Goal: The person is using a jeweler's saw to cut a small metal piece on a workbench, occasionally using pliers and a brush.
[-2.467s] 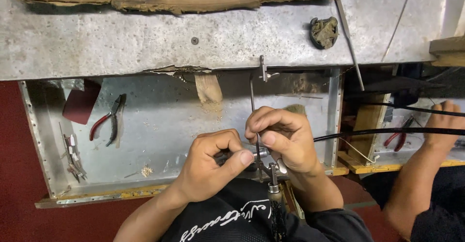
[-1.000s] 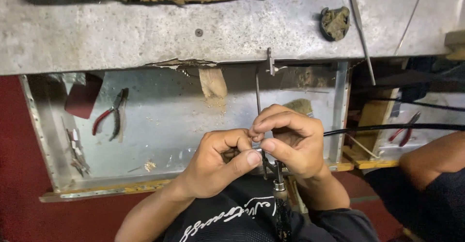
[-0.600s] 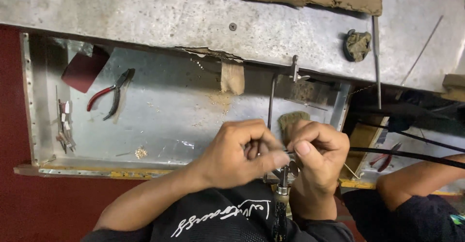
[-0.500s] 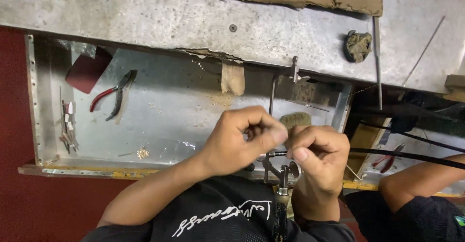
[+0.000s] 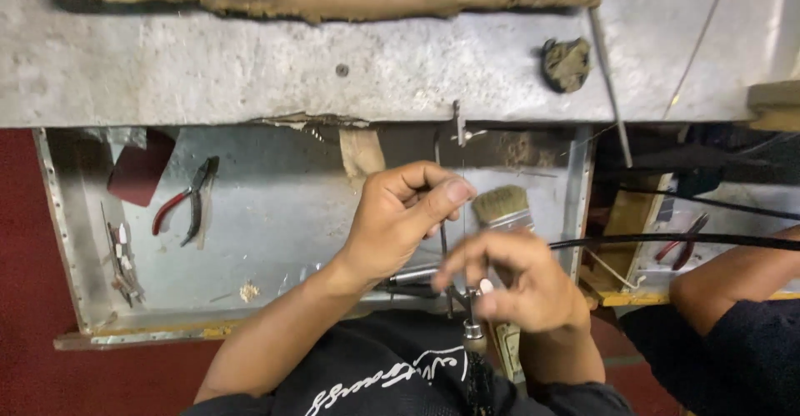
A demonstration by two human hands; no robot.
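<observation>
Fingers (image 5: 433, 195) of the left hand (image 5: 400, 216) are curled shut round the thin saw frame (image 5: 457, 133), while the right hand (image 5: 517, 287) pinches its handle (image 5: 473, 333) just below, near the brush (image 5: 502, 208). Right hand's blurred; I'd say a jerk could snap that fine blade over the metal tray (image 5: 275, 216).

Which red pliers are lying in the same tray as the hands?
The pliers on the left, in the metal tray by a dark red block. The other pliers lie far right, past the tray's wall, by another person's arm.
</observation>
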